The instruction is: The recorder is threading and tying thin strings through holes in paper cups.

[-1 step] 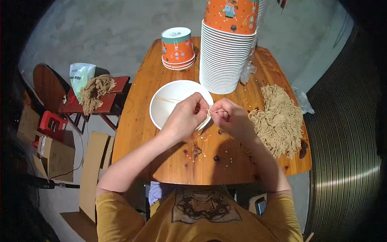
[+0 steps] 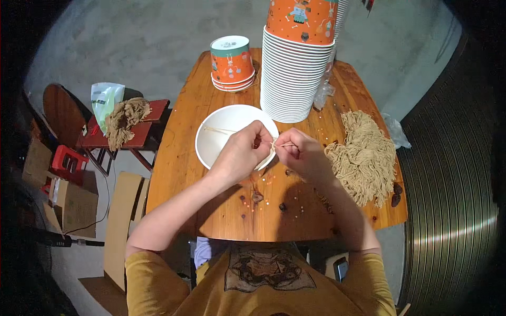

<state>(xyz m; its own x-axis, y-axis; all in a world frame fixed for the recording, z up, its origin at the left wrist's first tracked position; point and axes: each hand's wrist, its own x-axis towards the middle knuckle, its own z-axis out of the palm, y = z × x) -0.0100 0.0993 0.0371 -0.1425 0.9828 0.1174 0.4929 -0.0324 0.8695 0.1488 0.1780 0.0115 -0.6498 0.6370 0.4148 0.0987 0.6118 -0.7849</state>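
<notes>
White bowl (image 2: 221,139) on a warm orange-brown wood surface (image 2: 211,210). Tan noodles (image 2: 363,155) heaped. Orange cups (image 2: 231,60) with a teal band and small cartoon figures. Tall stack (image 2: 295,84), white ribbed rims, orange patterned top. Mustard-yellow shirt (image 2: 263,284) with a dark print.

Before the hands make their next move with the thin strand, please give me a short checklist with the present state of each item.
1. Both hands on the strand: left hand and right hand pinch it between them. Ok.
2. White bowl under the hands: directly below the left hand, upright. Ok.
3. Bowl contents: one thin strand lies inside; the rest cannot tell.
4. Supply pile of tan strands within reach: beside the right hand. Ok.
5. Tall stack of cups stands close behind the bowl; stability cannot tell.
6. Wooden table near the bowl: small crumbs scattered. Not ok.
</notes>
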